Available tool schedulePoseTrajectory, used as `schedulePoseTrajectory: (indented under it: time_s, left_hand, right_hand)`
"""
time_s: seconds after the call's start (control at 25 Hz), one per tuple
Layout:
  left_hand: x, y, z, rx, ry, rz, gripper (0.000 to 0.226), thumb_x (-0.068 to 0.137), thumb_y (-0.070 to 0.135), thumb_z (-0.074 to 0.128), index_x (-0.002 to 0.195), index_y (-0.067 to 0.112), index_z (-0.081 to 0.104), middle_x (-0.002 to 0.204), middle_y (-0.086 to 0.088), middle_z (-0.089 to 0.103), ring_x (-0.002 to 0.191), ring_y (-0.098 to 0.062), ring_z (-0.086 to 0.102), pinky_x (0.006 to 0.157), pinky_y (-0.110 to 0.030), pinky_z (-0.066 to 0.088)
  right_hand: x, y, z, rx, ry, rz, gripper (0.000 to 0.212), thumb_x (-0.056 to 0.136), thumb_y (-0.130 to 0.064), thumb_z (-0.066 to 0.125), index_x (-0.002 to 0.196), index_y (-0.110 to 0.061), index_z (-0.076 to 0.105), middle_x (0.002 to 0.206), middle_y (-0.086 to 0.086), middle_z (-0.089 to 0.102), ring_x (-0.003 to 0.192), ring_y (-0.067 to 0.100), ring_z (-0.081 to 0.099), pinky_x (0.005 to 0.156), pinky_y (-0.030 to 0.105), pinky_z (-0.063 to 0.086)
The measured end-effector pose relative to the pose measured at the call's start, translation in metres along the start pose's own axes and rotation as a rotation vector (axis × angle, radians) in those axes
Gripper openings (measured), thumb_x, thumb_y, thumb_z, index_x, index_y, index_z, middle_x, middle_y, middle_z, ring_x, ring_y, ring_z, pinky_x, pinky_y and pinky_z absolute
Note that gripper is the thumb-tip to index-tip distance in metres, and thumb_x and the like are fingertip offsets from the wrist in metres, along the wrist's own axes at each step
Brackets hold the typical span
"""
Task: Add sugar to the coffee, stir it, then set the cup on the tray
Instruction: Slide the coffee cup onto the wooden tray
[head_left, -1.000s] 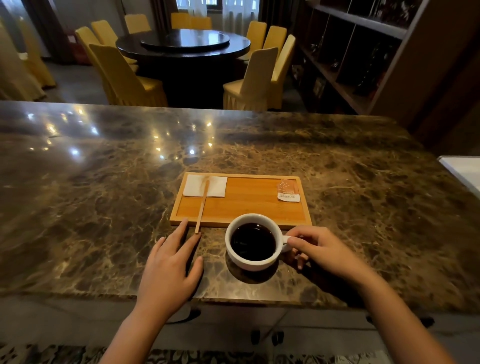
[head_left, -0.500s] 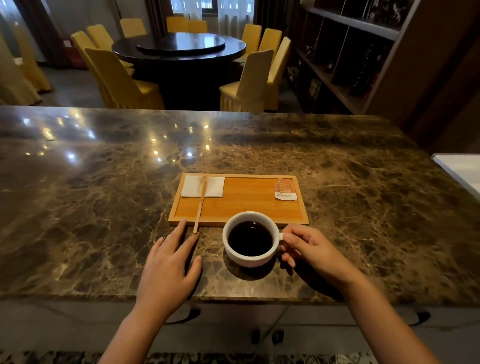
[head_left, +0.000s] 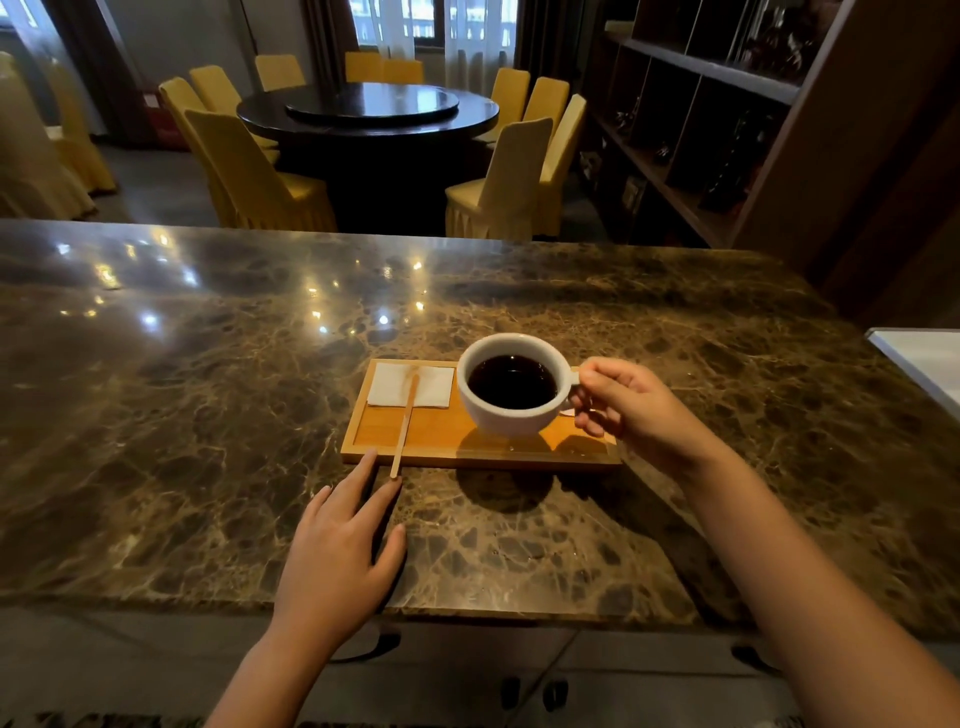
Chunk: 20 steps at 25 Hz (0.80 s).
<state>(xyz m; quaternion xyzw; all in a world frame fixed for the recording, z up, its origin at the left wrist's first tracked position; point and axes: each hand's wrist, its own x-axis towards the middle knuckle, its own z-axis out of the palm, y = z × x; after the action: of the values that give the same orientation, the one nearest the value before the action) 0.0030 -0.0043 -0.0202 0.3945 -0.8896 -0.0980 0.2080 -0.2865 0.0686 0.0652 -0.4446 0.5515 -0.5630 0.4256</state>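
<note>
While the right hand (head_left: 634, 410) pinches the handle of the one white cup (head_left: 511, 387), the cup hangs in the air above the right half of the wooden tray (head_left: 415, 441), throwing a shadow on the tray's front edge and on the marble counter (head_left: 208, 415) just before it. One cup, full of dark coffee (head_left: 511, 382), level, not touching the wood. On the tray's far left corner lies one white napkin (head_left: 384, 384), and one wooden stir stick (head_left: 405, 418) runs from the napkin across the tray's near rim, its tip jutting past the edge. A scrap of what may be a sugar packet (head_left: 567, 412) peeks out at the tray's right end, mostly hidden behind the cup and the fingers; I cannot tell more of it. The left hand (head_left: 340, 551) lies open and flat on the counter just in front of the tray's left corner, fingers spread, one fingertip at the rim, another just below the stick's tip. Beyond the tray, well back, one round dark table (head_left: 369, 111) stands ringed with yellow chairs (head_left: 249, 176); I count at least nine.
</note>
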Motion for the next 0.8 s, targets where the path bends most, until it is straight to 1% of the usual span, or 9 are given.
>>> schedulePoseTrajectory:
  time_s: [0.2,0.44,0.48,0.6,0.68,0.8]
  left_hand:
    - [0.001,0.0,0.001,-0.021,0.01,0.004,0.048,0.083,0.036,0.049,0.126,0.017,0.054,0.146,-0.005,0.032,0.127,-0.017,0.035,0.105,-0.039,0.021]
    - [0.0,0.0,0.002,-0.033,0.026,0.005,0.047,0.082,0.035,0.05,0.125,0.017,0.054,0.145,-0.005,0.033,0.125,-0.013,0.032,0.104,-0.04,0.022]
    - [0.0,0.0,0.002,-0.034,0.028,0.005,0.047,0.082,0.035,0.05,0.125,0.017,0.055,0.145,-0.006,0.033,0.124,-0.012,0.031,0.104,-0.039,0.022]
    - [0.0,-0.001,0.002,-0.031,0.025,0.006,0.047,0.082,0.035,0.05,0.125,0.017,0.055,0.145,-0.006,0.034,0.125,-0.013,0.033,0.104,-0.039,0.022]
    - [0.0,-0.001,0.003,-0.031,0.027,0.007,0.047,0.082,0.035,0.05,0.125,0.017,0.054,0.146,-0.005,0.033,0.125,-0.013,0.032,0.104,-0.039,0.022]
    - [0.0,-0.001,0.003,-0.037,0.032,0.01,0.047,0.082,0.035,0.05,0.125,0.017,0.055,0.146,-0.004,0.032,0.124,-0.01,0.029,0.104,-0.039,0.022]
  right_hand:
    - [0.03,0.004,-0.002,0.004,0.024,0.048,0.026,0.098,-0.009,0.038,0.077,-0.006,0.054,0.07,0.007,0.055,0.049,0.006,0.053,0.046,0.014,0.044]
    - [0.046,0.019,-0.004,0.002,0.035,0.127,0.029,0.098,-0.009,0.037,0.075,-0.007,0.054,0.069,0.008,0.054,0.05,0.008,0.052,0.053,0.019,0.044]
    - [0.047,0.02,-0.005,0.0,0.032,0.137,0.03,0.098,-0.009,0.037,0.075,-0.007,0.055,0.067,0.006,0.055,0.05,0.008,0.052,0.054,0.021,0.045]
    - [0.049,0.023,-0.006,-0.01,0.014,0.159,0.03,0.099,-0.011,0.036,0.076,-0.007,0.055,0.054,-0.002,0.06,0.05,0.011,0.052,0.057,0.032,0.045]
    - [0.049,0.024,-0.006,-0.026,-0.003,0.166,0.029,0.099,-0.013,0.037,0.077,-0.007,0.055,0.053,-0.001,0.059,0.05,0.013,0.051,0.054,0.035,0.047]
    - [0.049,0.024,-0.009,-0.049,-0.021,0.177,0.029,0.099,-0.015,0.038,0.076,-0.007,0.055,0.054,0.003,0.055,0.049,0.015,0.051,0.05,0.033,0.05]
